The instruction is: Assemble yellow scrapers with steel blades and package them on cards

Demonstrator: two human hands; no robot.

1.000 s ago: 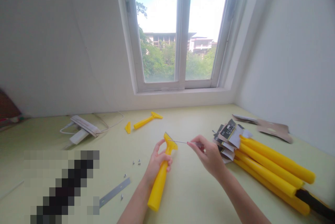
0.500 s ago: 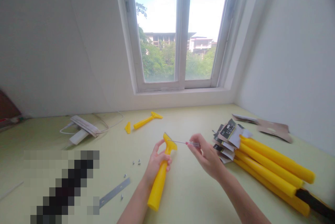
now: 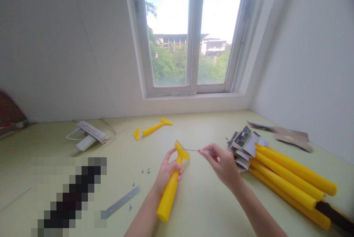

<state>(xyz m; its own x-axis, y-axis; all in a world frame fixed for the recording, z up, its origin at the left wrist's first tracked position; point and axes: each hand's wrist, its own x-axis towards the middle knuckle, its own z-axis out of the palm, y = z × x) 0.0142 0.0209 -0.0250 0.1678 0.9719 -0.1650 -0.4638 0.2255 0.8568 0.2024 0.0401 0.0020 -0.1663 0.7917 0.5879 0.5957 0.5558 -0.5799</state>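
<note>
My left hand [image 3: 170,168] is wrapped round the neck of a yellow scraper [image 3: 168,198], whose wide head points away from me and whose handle slants down toward me. Along the head's far edge runs a thin metal blade [image 3: 183,147]. My right hand [image 3: 221,163] pinches the clear handle of a screwdriver [image 3: 190,150] with a red collar. Its slim shaft lies nearly level and its tip meets the scraper head; whether it sits in a screw is too small to tell. Several small screws [image 3: 148,170] and a flat metal blade strip [image 3: 123,202] lie left of my left hand.
Several yellow scrapers [image 3: 293,172] with dark cards lie piled at right, brown cardboard [image 3: 293,138] behind them. Farther back are a smaller yellow scraper [image 3: 156,127] and a loose yellow piece [image 3: 136,134]. A power strip [image 3: 92,132] with cables sits back left, near a pixelated dark patch.
The view has shifted slightly, so everything sits a little differently in the picture. Both hands keep their holds, and the screwdriver tip stays at the scraper head.
</note>
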